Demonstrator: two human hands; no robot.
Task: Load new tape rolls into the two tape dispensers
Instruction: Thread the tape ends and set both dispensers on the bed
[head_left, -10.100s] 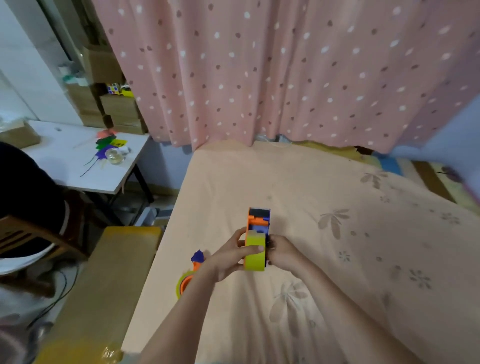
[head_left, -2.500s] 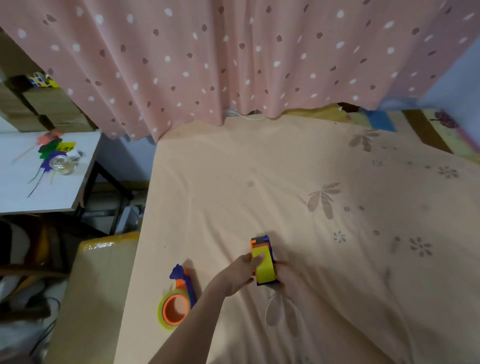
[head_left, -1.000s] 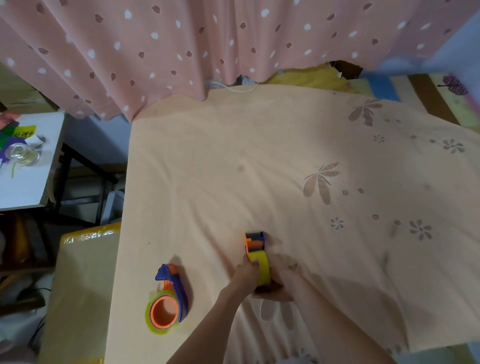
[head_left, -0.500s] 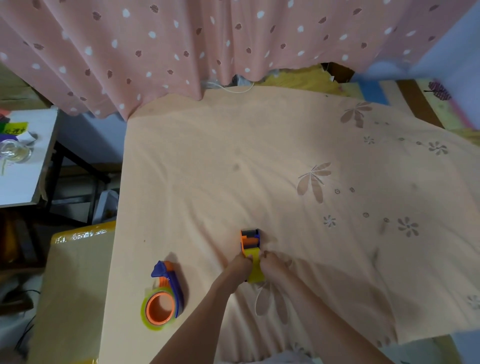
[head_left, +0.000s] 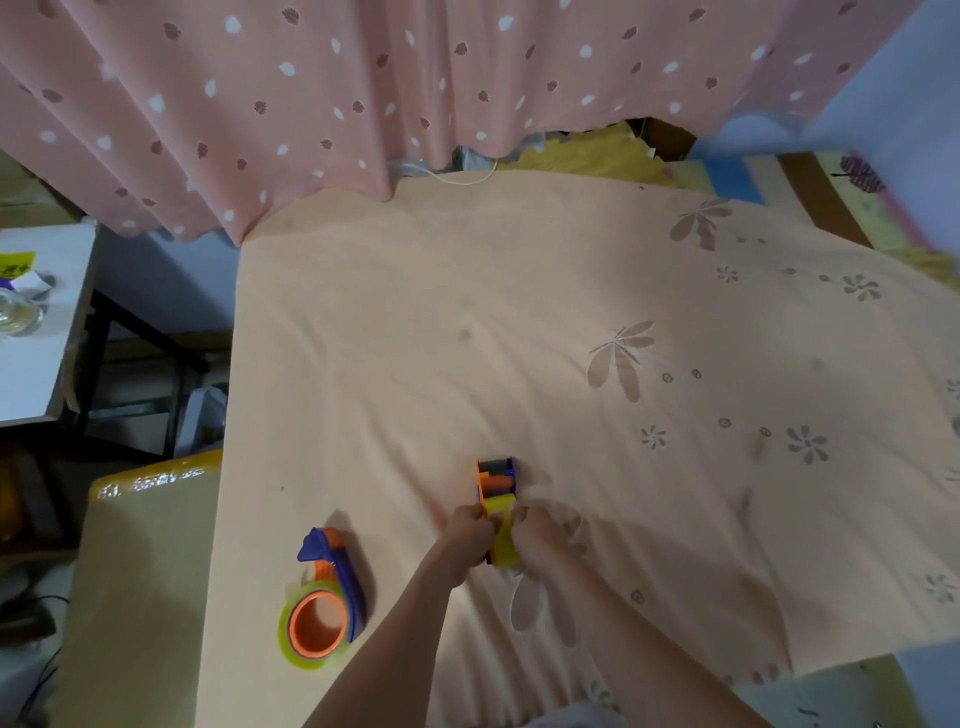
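An orange and blue tape dispenser (head_left: 496, 480) with a yellow tape roll (head_left: 505, 540) in it stands on edge on the peach bed sheet (head_left: 519, 338). My left hand (head_left: 467, 530) grips its left side and my right hand (head_left: 537, 530) grips its right side, fingers pinching at the top of the roll. A second dispenser (head_left: 324, 597), blue and orange with a yellowish roll around an orange core, lies on its side near the sheet's left edge, apart from both hands.
A pink dotted curtain (head_left: 363, 93) hangs behind the bed. A yellow-wrapped box (head_left: 135, 571) stands by the bed's left edge. A white side table (head_left: 36, 332) with a glass jar sits further left. A patterned mat (head_left: 810, 192) shows at the back right.
The dispenser went from held in the air to resting on the sheet. My right hand rejoined it after leaving view, and both hands now pinch at the roll.
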